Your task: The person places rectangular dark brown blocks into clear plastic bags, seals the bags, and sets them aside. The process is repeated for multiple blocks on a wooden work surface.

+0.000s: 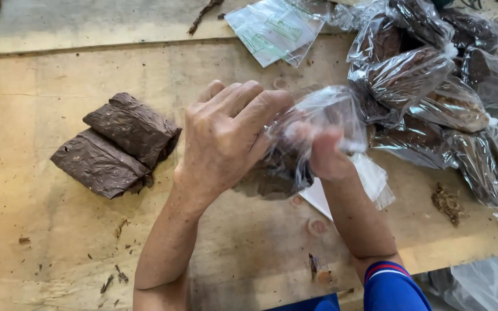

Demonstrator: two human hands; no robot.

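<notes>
Your wooden worktop (41, 242) fills the view, its pale boards scuffed and strewn with small dark crumbs and shreds. At its far right lies the largest group on it, a pile of filled clear bags (433, 98), each packed with dark brown material and lying against or across its neighbours. Beyond the middle, near the far edge, lies a loose stack of flat empty bags (275, 29) with green print. To your left lie two unwrapped dark brown blocks (116, 144), crinkled on the surface, the upper one resting partly on the lower, both well apart from your hands. Between the blocks and the pile, you hold a clear plastic bag (324, 112) just above the worktop, with a dark brown block (272, 173) showing at its lower, open end. Your left hand (226, 138) is over the bag's left side, its fingers curled closed on the film near the top. Your right hand (327, 152) is seen through the film, its fingers closed on the bag; whether they lie inside or behind it, you cannot tell from this view. Beneath your right wrist lies another flat clear bag (376, 184), touching the worktop. A blue sleeve cuff (390, 282) with a red and white band covers your right forearm at the near edge.
</notes>
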